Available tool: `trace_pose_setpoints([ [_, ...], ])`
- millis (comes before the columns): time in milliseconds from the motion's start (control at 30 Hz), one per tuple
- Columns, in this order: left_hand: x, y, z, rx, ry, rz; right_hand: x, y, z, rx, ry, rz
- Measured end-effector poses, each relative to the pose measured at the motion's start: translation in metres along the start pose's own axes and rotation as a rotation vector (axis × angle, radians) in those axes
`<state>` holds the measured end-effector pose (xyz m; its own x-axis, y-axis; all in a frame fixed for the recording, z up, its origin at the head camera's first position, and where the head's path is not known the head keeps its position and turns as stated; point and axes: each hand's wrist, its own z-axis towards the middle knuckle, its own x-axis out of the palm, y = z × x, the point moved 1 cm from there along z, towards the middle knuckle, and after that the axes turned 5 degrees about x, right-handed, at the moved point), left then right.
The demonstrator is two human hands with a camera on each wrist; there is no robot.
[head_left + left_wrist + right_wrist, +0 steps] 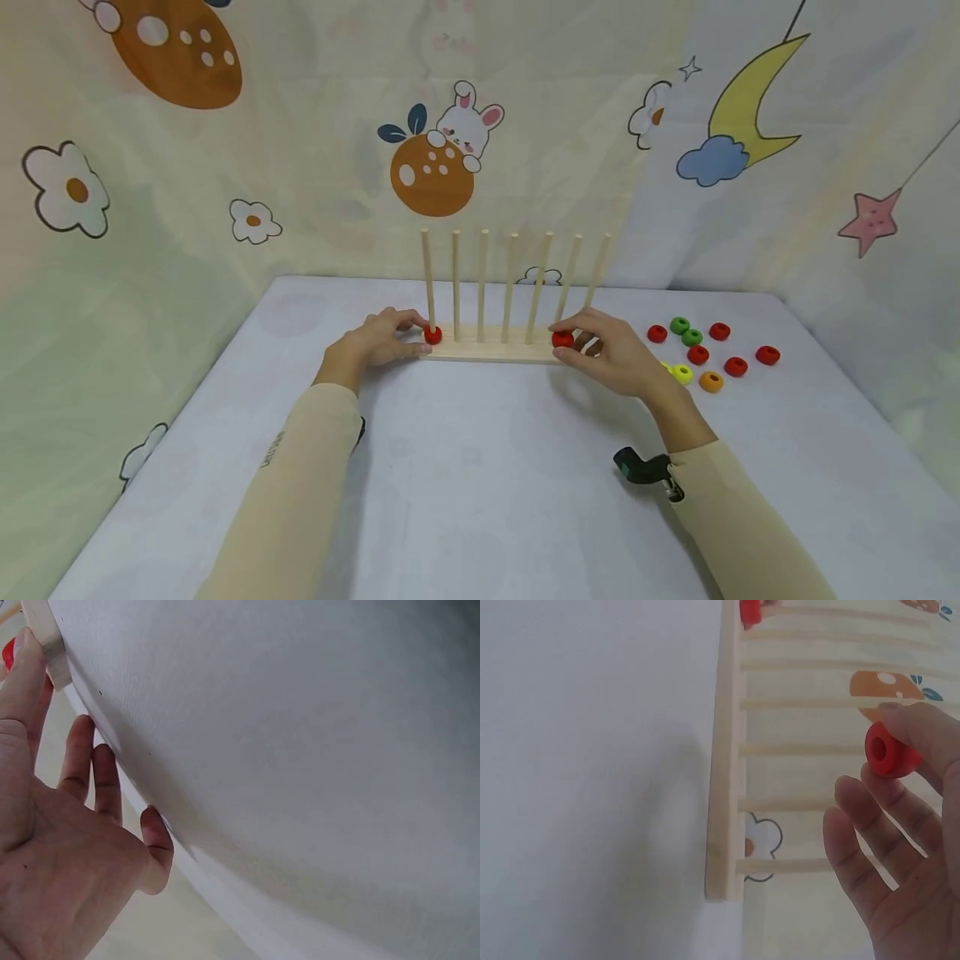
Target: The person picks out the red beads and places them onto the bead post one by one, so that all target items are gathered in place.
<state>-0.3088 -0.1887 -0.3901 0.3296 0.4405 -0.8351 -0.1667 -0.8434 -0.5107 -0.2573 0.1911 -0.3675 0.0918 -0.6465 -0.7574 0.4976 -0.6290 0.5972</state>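
Note:
A wooden peg rack (491,352) stands on the table, with several upright dowels along its base. One red bead (432,335) sits low on the leftmost dowel. My left hand (381,337) grips the rack's left end beside that bead. In the left wrist view the thumb lies against the base (57,666) and the other fingers extend loosely. Near the rack's right end, my right hand (613,354) pinches another red bead (892,752) between thumb and index finger. That bead is off the dowels, its hole showing in the right wrist view.
Loose beads lie on the table right of the rack: several red ones (736,367), two green ones (680,325), yellow ones (682,374) and an orange one (711,382). A patterned cloth (322,167) hangs behind the table.

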Motion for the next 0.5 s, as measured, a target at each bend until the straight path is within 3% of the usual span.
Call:
trace_pose_setpoints([
  [500,0.002,0.0,0.002,0.001,-0.011,0.002,0.007,0.016,0.009,-0.03,-0.029,0.064],
])
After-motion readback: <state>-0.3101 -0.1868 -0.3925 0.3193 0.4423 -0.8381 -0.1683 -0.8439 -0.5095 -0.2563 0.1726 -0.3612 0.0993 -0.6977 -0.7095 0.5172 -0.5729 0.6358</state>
